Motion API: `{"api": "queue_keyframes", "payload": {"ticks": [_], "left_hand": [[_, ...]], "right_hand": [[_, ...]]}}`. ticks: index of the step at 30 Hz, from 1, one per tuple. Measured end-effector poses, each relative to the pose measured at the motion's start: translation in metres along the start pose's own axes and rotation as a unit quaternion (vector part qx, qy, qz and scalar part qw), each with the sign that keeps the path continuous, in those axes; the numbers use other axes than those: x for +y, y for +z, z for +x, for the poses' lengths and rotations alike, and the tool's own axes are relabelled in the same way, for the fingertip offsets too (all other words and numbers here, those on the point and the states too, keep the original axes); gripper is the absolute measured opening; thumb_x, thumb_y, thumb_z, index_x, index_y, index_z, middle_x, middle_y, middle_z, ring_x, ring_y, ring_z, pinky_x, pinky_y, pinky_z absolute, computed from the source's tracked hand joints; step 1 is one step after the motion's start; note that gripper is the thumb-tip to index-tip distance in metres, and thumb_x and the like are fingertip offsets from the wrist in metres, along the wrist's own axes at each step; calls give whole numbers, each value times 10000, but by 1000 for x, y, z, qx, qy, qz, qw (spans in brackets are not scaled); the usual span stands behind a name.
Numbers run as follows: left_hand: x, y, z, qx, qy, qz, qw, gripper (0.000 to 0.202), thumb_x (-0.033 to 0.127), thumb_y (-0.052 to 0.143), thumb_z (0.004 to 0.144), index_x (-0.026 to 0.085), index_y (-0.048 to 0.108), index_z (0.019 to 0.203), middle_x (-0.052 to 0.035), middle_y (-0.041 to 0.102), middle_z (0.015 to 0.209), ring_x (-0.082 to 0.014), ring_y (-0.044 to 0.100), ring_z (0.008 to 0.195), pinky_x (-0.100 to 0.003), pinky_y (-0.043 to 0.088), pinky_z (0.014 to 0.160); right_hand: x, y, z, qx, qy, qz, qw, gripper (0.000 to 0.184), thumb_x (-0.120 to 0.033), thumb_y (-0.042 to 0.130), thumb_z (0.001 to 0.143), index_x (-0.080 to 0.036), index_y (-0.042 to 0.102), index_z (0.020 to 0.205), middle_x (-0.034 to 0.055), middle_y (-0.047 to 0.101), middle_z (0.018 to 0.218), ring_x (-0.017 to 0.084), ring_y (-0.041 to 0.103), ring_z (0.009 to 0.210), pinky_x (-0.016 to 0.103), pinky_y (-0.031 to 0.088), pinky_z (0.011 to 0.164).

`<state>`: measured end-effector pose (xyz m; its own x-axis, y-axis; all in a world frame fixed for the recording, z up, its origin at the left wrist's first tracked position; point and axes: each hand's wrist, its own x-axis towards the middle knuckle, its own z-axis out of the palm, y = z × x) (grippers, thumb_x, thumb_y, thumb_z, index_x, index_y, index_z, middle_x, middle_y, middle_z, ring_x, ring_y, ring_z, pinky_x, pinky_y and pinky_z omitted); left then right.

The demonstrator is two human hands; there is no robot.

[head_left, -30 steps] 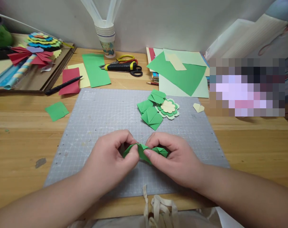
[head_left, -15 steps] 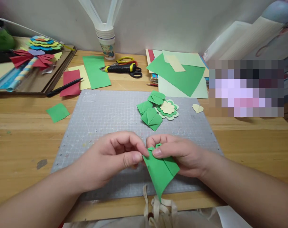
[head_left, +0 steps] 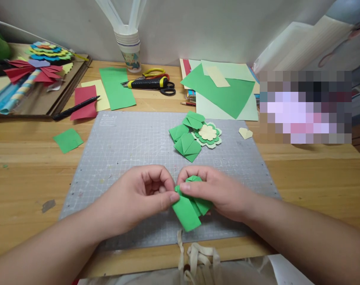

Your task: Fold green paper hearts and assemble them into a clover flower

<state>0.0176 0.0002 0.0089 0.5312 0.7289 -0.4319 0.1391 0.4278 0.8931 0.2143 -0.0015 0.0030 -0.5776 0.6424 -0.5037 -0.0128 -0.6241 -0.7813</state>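
Both hands meet over the near middle of a grey cutting mat. My left hand and my right hand each pinch a folded green paper piece between thumb and fingers, holding it just above the mat. Its lower flap points toward me. Farther back on the mat lie three folded green paper hearts beside a layered green and cream paper flower.
A small cream heart and a green scrap lie on the wooden table. At the back are scissors and a cutter, a black pen, stacked paper cups, green sheets, and a tray of paper crafts.
The green piece went from a flat strip stretched between both hands to a long downward point, and now it is folded shorter and more compact. Both hands stay over the same spot.
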Motion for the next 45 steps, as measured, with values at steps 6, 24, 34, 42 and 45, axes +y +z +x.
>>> {"api": "queue_keyframes", "payload": {"ticks": [6,24,34,42,45], "left_hand": [[2,-2,3,145,93,45,984,188,262,702,768,181,538,724,30,571,708,-90,510,638,-208,415,587],[-6,2,7,144,117,-64,981,268,200,725,771,206,622,1019,10,672,895,-110,615,821,-206,509,732],[-5,7,4,72,83,-55,992,214,187,737,786,239,622,959,55,697,832,-96,655,768,-170,507,686],[4,2,3,116,96,-31,988,272,350,766,732,208,641,928,-2,692,827,-140,632,722,-224,503,641],[6,2,3,93,54,9,994,194,335,733,742,187,618,695,20,639,644,-117,563,592,-215,447,562]], "right_hand": [[6,-5,7,3,-79,44,996,285,-448,596,881,-167,586,840,8,643,673,117,626,557,161,359,373],[8,6,2,21,-153,-5,988,421,-255,763,753,-243,472,1057,5,658,950,117,628,743,235,507,629],[3,2,0,80,-126,-82,985,174,-298,658,818,-190,532,764,-49,572,601,63,464,488,198,350,463],[2,2,0,73,-103,-123,984,145,-263,624,815,-193,517,746,-42,563,593,73,492,521,189,326,449],[2,2,0,77,-114,-110,984,181,-288,644,806,-199,503,737,-43,548,609,79,509,533,187,318,433]]}}
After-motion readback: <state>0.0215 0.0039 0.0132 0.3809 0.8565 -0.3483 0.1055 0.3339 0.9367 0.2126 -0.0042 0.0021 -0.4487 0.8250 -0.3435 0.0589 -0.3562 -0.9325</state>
